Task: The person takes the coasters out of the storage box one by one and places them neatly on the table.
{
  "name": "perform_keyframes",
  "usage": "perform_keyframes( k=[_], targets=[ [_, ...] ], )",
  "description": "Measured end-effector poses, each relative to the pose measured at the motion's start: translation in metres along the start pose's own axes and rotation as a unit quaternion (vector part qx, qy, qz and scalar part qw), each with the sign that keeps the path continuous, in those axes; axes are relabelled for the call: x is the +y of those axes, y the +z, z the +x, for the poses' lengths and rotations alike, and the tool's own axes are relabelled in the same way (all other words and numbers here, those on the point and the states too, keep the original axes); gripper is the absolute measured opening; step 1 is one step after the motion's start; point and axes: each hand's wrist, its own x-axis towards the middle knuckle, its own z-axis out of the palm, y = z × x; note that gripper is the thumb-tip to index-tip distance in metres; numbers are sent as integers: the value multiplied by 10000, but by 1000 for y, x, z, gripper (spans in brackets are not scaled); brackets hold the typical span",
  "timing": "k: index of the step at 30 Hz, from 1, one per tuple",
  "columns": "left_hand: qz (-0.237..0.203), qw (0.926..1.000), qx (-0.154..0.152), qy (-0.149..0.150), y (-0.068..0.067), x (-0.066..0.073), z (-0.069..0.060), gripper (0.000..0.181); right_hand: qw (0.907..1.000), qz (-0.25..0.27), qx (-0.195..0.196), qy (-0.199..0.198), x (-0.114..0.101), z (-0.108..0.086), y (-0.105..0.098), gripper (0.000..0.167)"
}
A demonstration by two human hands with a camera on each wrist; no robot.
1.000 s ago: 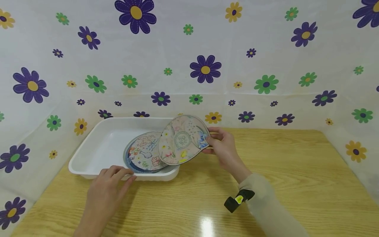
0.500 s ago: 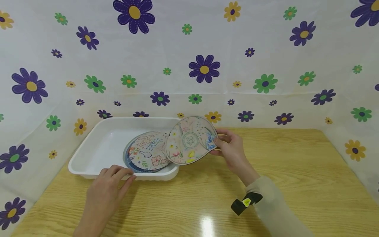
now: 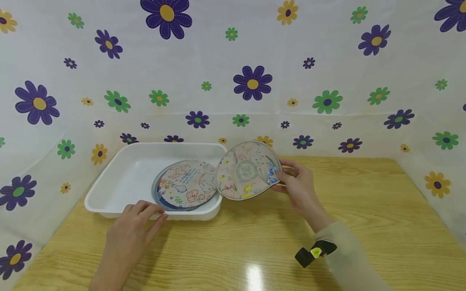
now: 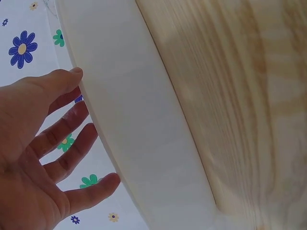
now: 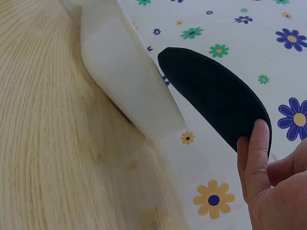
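Note:
My right hand [image 3: 300, 186] pinches the pointed right end of a teardrop-shaped floral mat [image 3: 236, 161], thumb on top. The mat is held in the air, tilted, near the right rim of a white plastic tray [image 3: 120, 173]. Its dark underside [image 5: 211, 91] faces the right wrist view. Inside the tray lie overlapping mats: a pale oval one with a rabbit and flowers [image 3: 189, 186] on top, a blue-edged one [image 3: 156, 198] beneath. My left hand [image 3: 131, 230] rests its fingertips on the tray's near rim; in the left wrist view the fingers [image 4: 72, 158] are spread along that edge.
Tray and hands are over a light wooden table [image 3: 364, 210]. Behind and at both sides hangs a white flower-printed cloth [image 3: 204, 48]. A black strap device [image 3: 314, 252] is on the right wrist, over a beige sleeve [image 3: 349, 258].
My right hand has moved right with the floral mat, from above the tray to past its right rim. More of the rabbit mat now shows. The left hand stays put.

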Motion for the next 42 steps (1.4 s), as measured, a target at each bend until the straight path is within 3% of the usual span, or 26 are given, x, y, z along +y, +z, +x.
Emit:
perform_keyframes(
  k=[21, 42],
  targets=[
    [57, 9997, -226, -95, -2, -1, 4, 19, 9997, 7, 224, 67, -4, -9, -35, 41],
    [-43, 10000, -18, 30, -1, 0, 2, 19, 9986, 4, 522, 80, -2, -16, -69, 34]
  ],
)
